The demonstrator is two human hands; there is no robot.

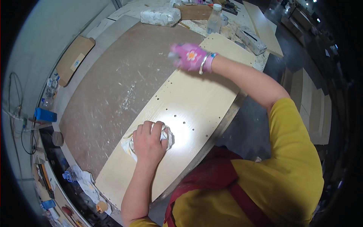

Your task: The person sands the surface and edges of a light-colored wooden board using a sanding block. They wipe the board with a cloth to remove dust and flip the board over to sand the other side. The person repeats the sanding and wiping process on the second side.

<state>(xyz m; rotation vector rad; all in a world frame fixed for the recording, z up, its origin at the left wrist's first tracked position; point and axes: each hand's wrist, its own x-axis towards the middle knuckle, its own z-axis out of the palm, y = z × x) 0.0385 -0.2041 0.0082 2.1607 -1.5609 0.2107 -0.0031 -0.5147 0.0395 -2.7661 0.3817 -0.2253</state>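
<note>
A long pale wood-grain board (204, 94) with several small drilled holes lies slantwise across the worktable. My left hand (148, 140), bare, is closed over a crumpled white cloth (129, 145) and presses it on the near-left part of the board. My right hand (189, 56) wears a pink glove with a flower print and a silver bangle at the wrist. It is over the board's far-left edge, smeared by motion. A greyish patch shows at its fingertips; whether that is the glove or a held thing I cannot tell.
The brown, scuffed tabletop (113, 98) stretches left of the board. At the far side are a white wrapped block (160, 16), a clear bottle (214, 19) and a plastic-wrapped block (251, 40). Cardboard (76, 59) leans at the left, near a blue box (45, 114).
</note>
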